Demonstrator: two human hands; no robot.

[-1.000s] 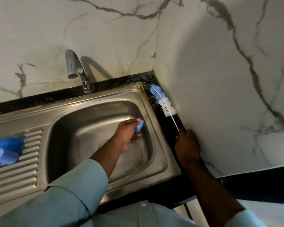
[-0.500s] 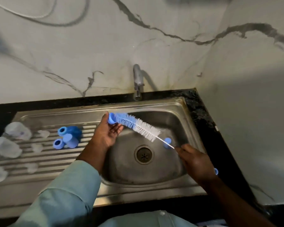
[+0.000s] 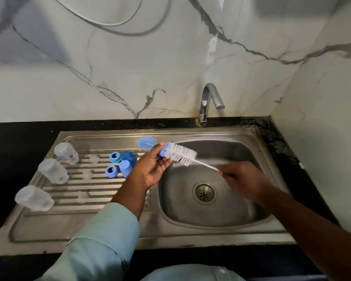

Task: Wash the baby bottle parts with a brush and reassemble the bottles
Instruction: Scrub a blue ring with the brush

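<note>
While the left hand [image 3: 153,169] curls its fingers around a small blue ring [image 3: 163,151], the brush [image 3: 180,154] runs through that ring. Pinching the thin white handle, the right hand [image 3: 244,180] has its fingertips closed together. The brush's long axis runs from four o'clock to ten o'clock, blue tip toward ten, above the sink [image 3: 257,138] basin's left edge.

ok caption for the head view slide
Left hand holds a blue ring threaded on the brush; right hand grips its handle.
</note>
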